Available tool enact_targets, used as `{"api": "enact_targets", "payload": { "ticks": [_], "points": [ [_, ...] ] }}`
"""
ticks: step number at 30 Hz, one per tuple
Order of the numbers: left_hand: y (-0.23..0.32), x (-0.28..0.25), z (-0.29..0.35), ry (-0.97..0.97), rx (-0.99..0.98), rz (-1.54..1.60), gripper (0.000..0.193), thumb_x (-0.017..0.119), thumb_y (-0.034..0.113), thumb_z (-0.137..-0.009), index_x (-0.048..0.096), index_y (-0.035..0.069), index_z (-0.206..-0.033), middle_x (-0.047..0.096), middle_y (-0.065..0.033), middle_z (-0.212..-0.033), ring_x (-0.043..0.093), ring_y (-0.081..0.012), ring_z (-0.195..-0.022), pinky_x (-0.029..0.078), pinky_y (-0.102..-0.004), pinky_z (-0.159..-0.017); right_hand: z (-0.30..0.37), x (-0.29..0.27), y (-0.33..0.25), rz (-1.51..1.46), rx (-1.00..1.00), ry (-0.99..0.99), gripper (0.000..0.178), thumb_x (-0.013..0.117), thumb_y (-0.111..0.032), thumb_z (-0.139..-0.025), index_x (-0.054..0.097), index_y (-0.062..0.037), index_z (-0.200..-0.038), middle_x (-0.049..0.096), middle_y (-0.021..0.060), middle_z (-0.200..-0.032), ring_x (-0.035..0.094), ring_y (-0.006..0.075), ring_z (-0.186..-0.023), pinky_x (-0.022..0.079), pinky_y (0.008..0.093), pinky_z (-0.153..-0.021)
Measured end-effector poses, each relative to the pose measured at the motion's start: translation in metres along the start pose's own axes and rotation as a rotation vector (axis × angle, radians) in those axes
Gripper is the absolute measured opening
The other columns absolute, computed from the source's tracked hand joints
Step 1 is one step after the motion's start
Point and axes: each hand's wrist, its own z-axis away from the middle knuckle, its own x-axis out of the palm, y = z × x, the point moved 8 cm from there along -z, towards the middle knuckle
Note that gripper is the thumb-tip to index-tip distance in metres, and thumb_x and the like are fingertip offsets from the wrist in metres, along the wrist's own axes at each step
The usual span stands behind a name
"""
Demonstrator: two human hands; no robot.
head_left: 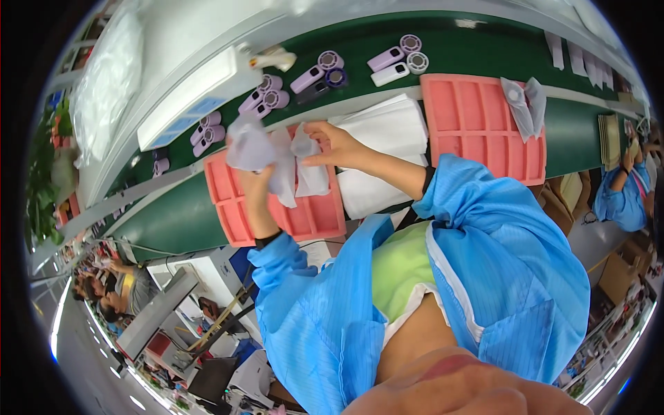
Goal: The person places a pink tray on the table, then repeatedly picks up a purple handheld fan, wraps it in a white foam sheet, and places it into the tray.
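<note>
Bagging step, as I judge it: my left hand grips a bunched clear pouch and my right hand pinches a second pouch over the pink tray; next move likely needs its mouth opened.

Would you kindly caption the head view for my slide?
Both hands, left and right, hold clear plastic bags above a pink tray.
</note>
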Motion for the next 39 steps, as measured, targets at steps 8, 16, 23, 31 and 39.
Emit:
{"api": "enact_targets", "payload": {
  "ticks": [8,16,23,31,39],
  "points": [
    [0.119,0.284,0.014,-0.318,0.305,0.066,0.063,0.068,0.021,-0.076,0.042,0.005,-0.131,0.049,-0.0166,-0.126,0.049,-0.0314,-0.117,0.04,-0.0383,-0.098,0.045,-0.17,0.013,-0.768,0.114,0.23,0.075,0.071,-0.003,-0.065,0.04,-0.0018,-0.133,0.052,0.0138,-0.126,0.051,0.029,-0.118,0.042,0.0407,-0.1],
    [0.057,0.307,0.029,-0.022,0.298,-0.341,0.033,0.068,0.007,-0.073,0.06,0.006,-0.106,0.058,-0.0146,-0.1,0.058,-0.0319,-0.091,0.049,-0.0368,-0.074,0.009,-0.506,0.012,-0.107,0.115,0.901,0.054,0.067,-0.01,-0.066,0.053,0.0015,-0.117,0.06,0.0181,-0.115,0.057,0.0364,-0.105,0.046,0.0463,-0.09],
    [0.027,0.31,0.047,-0.006,0.222,-0.593,0.033,0.078,0.012,-0.064,0.059,0.009,-0.092,0.056,-0.0105,-0.091,0.056,-0.031,-0.085,0.048,-0.0386,-0.072,-0.013,-0.657,0.056,0.983,0.503,0.923,0.059,0.066,-0.019,-0.071,0.05,-0.0019,-0.125,0.053,0.0207,-0.125,0.051,0.0365,-0.114,0.04,0.043,-0.098],
    [-0.001,0.303,0.054,0.048,0.227,-0.605,0.024,0.077,0.012,-0.065,0.062,0.012,-0.085,0.054,-0.0083,-0.092,0.054,-0.0313,-0.085,0.045,-0.0399,-0.071,-0.051,-0.367,0.055,0.945,-0.117,0.117,0.059,0.074,-0.021,-0.064,0.057,-0.0064,-0.118,0.061,0.0175,-0.115,0.055,0.0331,-0.109,0.043,0.0383,-0.095],
    [0.015,0.309,0.06,0.048,0.272,-0.479,0.017,0.077,0.011,-0.066,0.065,0.009,-0.079,0.056,-0.0095,-0.092,0.052,-0.0336,-0.087,0.043,-0.0425,-0.076,-0.062,-0.337,0.079,0.346,0.114,-0.04,0.063,0.076,-0.018,-0.061,0.053,-0.0019,-0.116,0.063,0.0125,-0.099,0.06,0.0223,-0.092,0.047,0.0298,-0.085]
  ]
}}
